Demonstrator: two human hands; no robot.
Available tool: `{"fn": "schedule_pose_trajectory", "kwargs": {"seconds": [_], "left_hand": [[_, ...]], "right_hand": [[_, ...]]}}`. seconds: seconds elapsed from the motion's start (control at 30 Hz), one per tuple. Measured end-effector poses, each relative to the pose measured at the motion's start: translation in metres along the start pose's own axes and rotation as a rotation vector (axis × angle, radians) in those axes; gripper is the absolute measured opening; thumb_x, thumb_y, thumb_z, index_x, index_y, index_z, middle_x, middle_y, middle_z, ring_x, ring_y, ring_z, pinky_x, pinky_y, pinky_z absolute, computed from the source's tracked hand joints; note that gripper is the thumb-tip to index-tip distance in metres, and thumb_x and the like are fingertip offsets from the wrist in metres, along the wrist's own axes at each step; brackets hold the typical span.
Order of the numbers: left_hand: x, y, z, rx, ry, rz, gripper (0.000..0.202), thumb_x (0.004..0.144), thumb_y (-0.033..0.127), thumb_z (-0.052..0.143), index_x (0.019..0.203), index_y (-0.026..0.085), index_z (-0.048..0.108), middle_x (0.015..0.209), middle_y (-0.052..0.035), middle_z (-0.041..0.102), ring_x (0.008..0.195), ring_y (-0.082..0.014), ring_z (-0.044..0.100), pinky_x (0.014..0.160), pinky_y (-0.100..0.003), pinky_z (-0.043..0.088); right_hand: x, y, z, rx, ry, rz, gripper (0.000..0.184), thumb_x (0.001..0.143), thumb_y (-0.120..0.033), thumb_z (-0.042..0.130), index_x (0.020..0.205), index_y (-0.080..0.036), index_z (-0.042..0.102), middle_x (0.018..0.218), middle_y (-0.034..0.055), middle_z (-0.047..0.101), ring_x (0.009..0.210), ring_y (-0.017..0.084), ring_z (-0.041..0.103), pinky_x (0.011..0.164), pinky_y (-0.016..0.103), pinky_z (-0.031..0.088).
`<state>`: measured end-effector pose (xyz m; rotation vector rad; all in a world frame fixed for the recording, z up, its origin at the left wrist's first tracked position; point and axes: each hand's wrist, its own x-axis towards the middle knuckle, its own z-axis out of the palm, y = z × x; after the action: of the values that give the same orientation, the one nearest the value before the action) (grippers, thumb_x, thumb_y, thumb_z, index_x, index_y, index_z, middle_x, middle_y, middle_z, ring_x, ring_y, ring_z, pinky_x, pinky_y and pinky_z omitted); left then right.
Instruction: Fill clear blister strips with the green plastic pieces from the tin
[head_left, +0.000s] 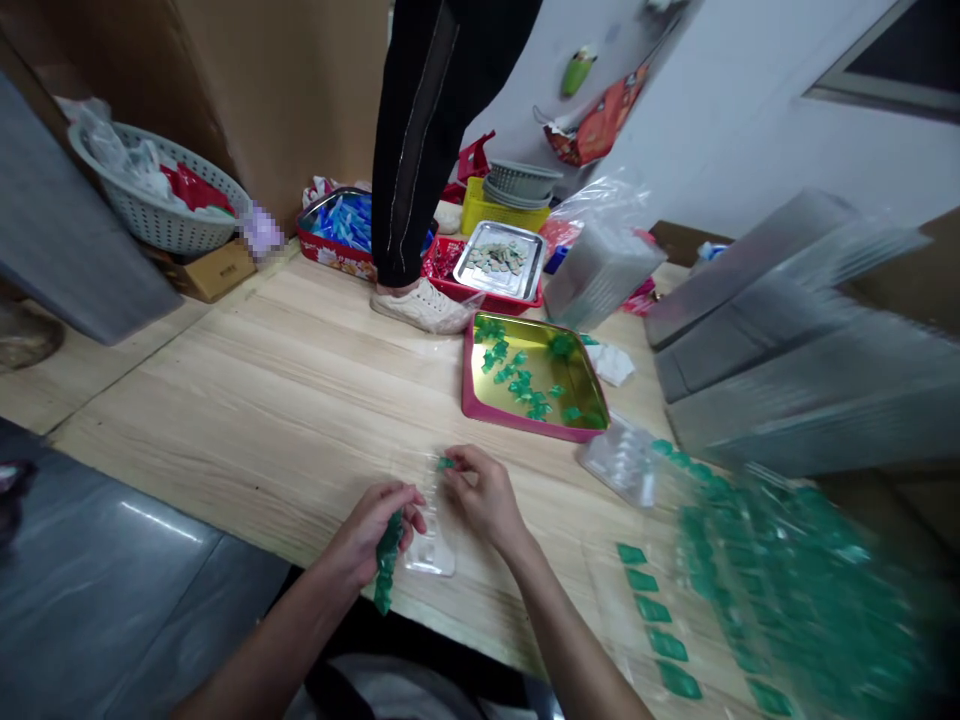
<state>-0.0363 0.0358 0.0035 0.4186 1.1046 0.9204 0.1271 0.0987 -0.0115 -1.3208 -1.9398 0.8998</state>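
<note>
Bare forearms [277, 635] reach over the near edge of a wooden tabletop [300, 360], where a clear moulded tray [431, 567] lies between two working hands. Curled inward, the left hand [379, 522] holds a ragged stack of green pieces [387, 562], its lower end dangling at the table's edge. The right hand [484, 492] narrows to a pinch on a small green piece [446, 463] at the tray's far end; whether the piece already touches the tray is too small to tell.

Held only around its upper part, the stack could shed pieces toward the floor if the left grip loosens. Thin and light, the tray could skid under a firm push.

Just beyond, loose, angular green pieces [520, 384] lie scattered over the shiny gold bottom of a pink-walled tin [476, 406]. Someone's pale shoe [420, 306] stands on the tabletop close to the tin; a careless step could jolt it. At right, translucent green pieces sit spaced in a row [652, 608] beside heaped, blurred plastic packs [817, 590], within range of a stray right elbow. Behind rise glossy stacks of clear plastic [750, 370].
</note>
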Motion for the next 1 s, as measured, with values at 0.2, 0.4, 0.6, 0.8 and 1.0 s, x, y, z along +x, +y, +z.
{"fn": "schedule_pose_trajectory", "kwargs": {"seconds": [0.2, 0.4, 0.6, 0.8, 1.0], "left_hand": [[0.005, -0.002, -0.003, -0.024, 0.015, -0.063, 0.034, 0.064, 0.047, 0.062, 0.071, 0.014, 0.056, 0.052, -0.0008, 0.060, 0.037, -0.0063, 0.044, 0.038, -0.018, 0.026], [0.007, 0.000, -0.006, -0.008, 0.014, -0.122, 0.033, 0.071, 0.048, 0.053, 0.074, 0.015, 0.055, 0.053, -0.0007, 0.060, 0.036, -0.0076, 0.043, 0.037, -0.019, 0.024], [0.004, 0.008, -0.011, -0.054, -0.017, -0.145, 0.047, 0.079, 0.059, 0.033, 0.078, 0.016, 0.052, 0.056, -0.0019, 0.059, 0.037, -0.0082, 0.045, 0.040, -0.019, 0.027], [-0.002, 0.009, -0.005, -0.061, -0.064, -0.102, 0.055, 0.078, 0.067, 0.028, 0.089, 0.017, 0.049, 0.058, -0.0014, 0.060, 0.037, -0.0086, 0.044, 0.039, -0.019, 0.029], [-0.010, 0.006, 0.011, -0.132, -0.035, -0.068, 0.049, 0.074, 0.066, 0.044, 0.078, 0.018, 0.051, 0.057, 0.0041, 0.050, 0.043, -0.0069, 0.044, 0.038, -0.017, 0.031]], "right_hand": [[0.018, -0.006, 0.004, -0.249, -0.153, -0.140, 0.014, 0.076, -0.006, 0.052, 0.079, -0.017, 0.059, 0.077, 0.0036, 0.061, 0.072, 0.016, 0.056, 0.066, 0.026, 0.042], [0.026, -0.007, 0.008, -0.370, -0.279, -0.287, 0.017, 0.078, -0.003, 0.048, 0.072, -0.017, 0.057, 0.073, 0.0040, 0.057, 0.073, 0.017, 0.053, 0.066, 0.025, 0.040], [0.023, -0.003, 0.010, -0.281, -0.257, -0.241, 0.019, 0.079, -0.004, 0.048, 0.083, -0.017, 0.061, 0.079, 0.0048, 0.060, 0.075, 0.016, 0.056, 0.067, 0.025, 0.043], [-0.005, -0.024, 0.002, -0.028, -0.081, -0.223, 0.024, 0.083, -0.013, 0.050, 0.103, -0.020, 0.061, 0.098, 0.0083, 0.061, 0.086, 0.019, 0.059, 0.075, 0.030, 0.048], [-0.030, -0.053, 0.005, 0.171, -0.273, -0.253, 0.029, 0.078, -0.009, 0.058, 0.102, -0.024, 0.063, 0.106, 0.0057, 0.063, 0.098, 0.019, 0.058, 0.084, 0.032, 0.047]]}}
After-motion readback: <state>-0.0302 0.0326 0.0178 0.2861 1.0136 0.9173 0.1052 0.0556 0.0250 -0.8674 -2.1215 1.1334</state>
